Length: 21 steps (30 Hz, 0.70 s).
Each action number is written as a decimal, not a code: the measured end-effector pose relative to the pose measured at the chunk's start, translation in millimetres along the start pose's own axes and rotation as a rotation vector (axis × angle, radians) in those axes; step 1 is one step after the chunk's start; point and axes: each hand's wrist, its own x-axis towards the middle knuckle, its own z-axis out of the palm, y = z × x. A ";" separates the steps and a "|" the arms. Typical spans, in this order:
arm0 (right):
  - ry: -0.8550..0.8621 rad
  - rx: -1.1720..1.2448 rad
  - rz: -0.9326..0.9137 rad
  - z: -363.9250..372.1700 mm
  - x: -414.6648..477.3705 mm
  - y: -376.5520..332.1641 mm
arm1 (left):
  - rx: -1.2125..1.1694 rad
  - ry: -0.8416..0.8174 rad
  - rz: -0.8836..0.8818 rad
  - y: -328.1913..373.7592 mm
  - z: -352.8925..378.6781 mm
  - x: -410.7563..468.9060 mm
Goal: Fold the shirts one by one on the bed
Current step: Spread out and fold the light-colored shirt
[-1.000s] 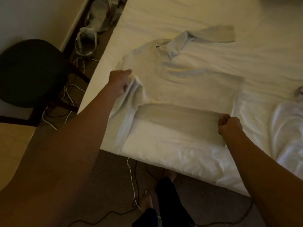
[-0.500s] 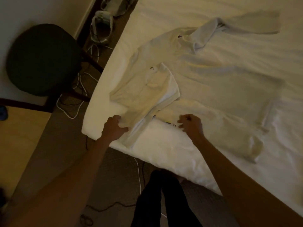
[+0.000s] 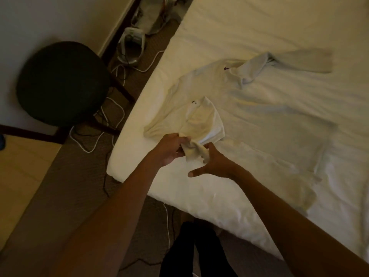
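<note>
The left hand [image 3: 169, 149] clenches the cuff [image 3: 194, 151] of the shirt's near sleeve, over the near-left corner of the bed [image 3: 259, 21]. The right hand [image 3: 216, 164] meets the same cuff, thumb splayed wide (I cannot tell whether its fingers pinch the cloth). Beyond them the shirt [image 3: 269, 108] lies flat on the bed, its far sleeve stretched away. A dark chair [image 3: 61, 82] stands to the bed's left.
</note>
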 end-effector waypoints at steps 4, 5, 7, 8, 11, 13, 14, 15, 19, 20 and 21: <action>0.485 -0.095 -0.220 -29.8 0.1 5.6 | -0.008 0.006 0.027 30.9 20.4 8.3; 0.558 -0.115 -0.258 -39.0 -0.8 6.2 | -0.002 0.013 0.045 37.3 22.4 10.4; 0.630 -0.105 -0.260 -60.5 -1.7 1.7 | -0.051 -0.019 0.085 50.8 22.6 14.0; 0.657 -0.089 -0.264 -73.0 -1.8 -3.5 | -0.091 -0.045 0.099 57.1 20.9 16.4; 0.736 -0.062 -0.313 -115.2 -1.1 -22.6 | 0.034 0.005 0.154 74.5 13.8 28.5; 0.810 -0.033 -0.320 -143.9 -1.4 -33.7 | 0.286 0.113 0.186 79.3 5.7 43.7; 0.848 -0.026 -0.317 -158.5 -2.6 -36.3 | 0.398 0.136 0.187 79.7 1.8 52.2; 0.883 -0.028 -0.312 -172.5 -5.2 -37.0 | 0.489 0.148 0.183 79.0 -1.1 60.5; 0.941 -0.108 -0.237 -212.1 -26.2 -8.8 | 0.878 0.295 0.267 71.4 -1.5 86.9; 0.944 -0.126 -0.213 -216.9 -34.0 4.1 | 0.962 0.309 0.289 68.9 0.0 92.9; 0.947 -0.141 -0.167 -220.9 -41.5 22.5 | 1.027 0.312 0.298 66.1 0.9 99.4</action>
